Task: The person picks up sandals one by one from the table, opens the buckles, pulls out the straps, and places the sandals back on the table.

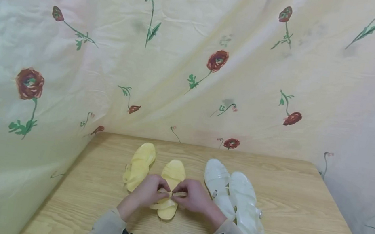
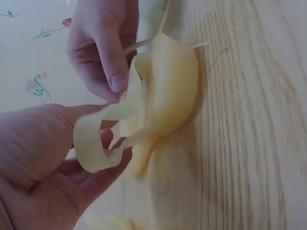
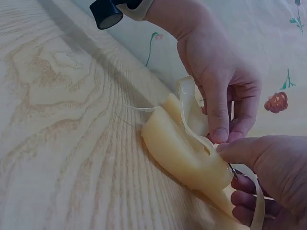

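Observation:
On the wooden table a yellow jelly sandal (image 1: 174, 169) lies between the two hands, its toe pointing away. My left hand (image 1: 152, 189) pinches an ankle strap (image 2: 88, 146) of this sandal, which loops out past the fingers. From the other side my right hand (image 1: 193, 195) pinches the strap at the same spot, fingertips almost meeting the left ones. A small metal buckle (image 3: 233, 171) shows by the right fingers. The fingers partly hide where the strap and buckle meet.
A second yellow sandal (image 1: 142, 163) lies to the left. Two clear whitish sandals (image 1: 244, 199) lie side by side on the right, near the right forearm. A flower-printed cloth (image 1: 180, 71) hangs behind and beside the wooden table (image 1: 301, 233).

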Motion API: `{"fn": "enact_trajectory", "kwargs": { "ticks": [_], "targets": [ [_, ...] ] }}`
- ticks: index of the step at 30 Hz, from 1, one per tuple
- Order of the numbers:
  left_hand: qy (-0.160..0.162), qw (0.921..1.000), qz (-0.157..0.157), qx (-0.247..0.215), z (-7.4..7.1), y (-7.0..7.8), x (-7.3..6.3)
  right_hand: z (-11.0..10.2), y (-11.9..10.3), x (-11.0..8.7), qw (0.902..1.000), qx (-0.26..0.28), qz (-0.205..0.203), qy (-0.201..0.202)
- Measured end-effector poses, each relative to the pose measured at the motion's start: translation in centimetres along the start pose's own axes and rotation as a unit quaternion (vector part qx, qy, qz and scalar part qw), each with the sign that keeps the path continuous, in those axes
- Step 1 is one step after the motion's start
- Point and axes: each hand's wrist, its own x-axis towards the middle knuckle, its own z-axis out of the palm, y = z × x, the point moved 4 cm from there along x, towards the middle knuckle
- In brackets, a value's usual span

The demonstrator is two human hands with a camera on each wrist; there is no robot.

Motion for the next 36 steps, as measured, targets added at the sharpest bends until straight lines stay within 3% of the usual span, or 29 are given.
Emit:
{"fn": "enact_trajectory", "kwargs": {
  "ticks": [8,13,18,21,25,29,36],
  "targets": [
    [0.008,1.0,0.005,0.0,-0.1,-0.2,-0.2,-0.5,-0.4,0.3,0.9993,-0.013,-0.023,0.027],
    [0.016,0.9996,0.011,-0.02,-0.1,-0.7,-0.6,-0.4,0.0,0.1,0.9989,0.011,-0.022,0.039],
    [0.026,0.9986,-0.004,-0.046,0.0,-1.1,-1.1,-0.2,0.4,-0.2,0.9983,0.037,-0.018,0.041],
    [0.04,0.999,0.007,-0.019,0.0,-0.8,-1.1,-0.1,0.5,-0.4,0.9984,0.038,-0.015,0.039],
    [0.061,0.996,0.043,0.049,0.1,0.0,-0.9,-0.2,0.5,-0.7,0.9982,0.043,-0.011,0.04],
    [0.047,0.993,0.071,0.082,0.3,0.8,-0.5,-0.5,0.3,-0.9,0.9972,0.059,-0.013,0.043],
    [0.015,0.9963,0.039,0.075,0.7,1.0,0.0,-0.3,0.6,-1.1,0.9958,0.073,-0.016,0.054]
  ]
}}
